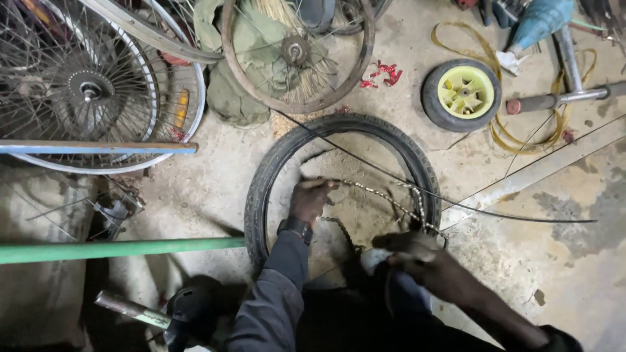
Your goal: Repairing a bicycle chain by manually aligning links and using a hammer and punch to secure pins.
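My left hand [312,199] is closed on one end of a bicycle chain [385,199], which runs taut across to my right hand [417,251]; that hand grips the other end, where the chain bunches. The chain is pale, dusty and kinked in places, with a slack loop sagging between my hands. It hangs over a black bicycle tyre [261,195] lying flat on the concrete floor [208,189], near the floor's middle. A thin black cable [495,215] crosses the tyre. A small yellow-hubbed wheel [462,94] lies well apart, toward the far right.
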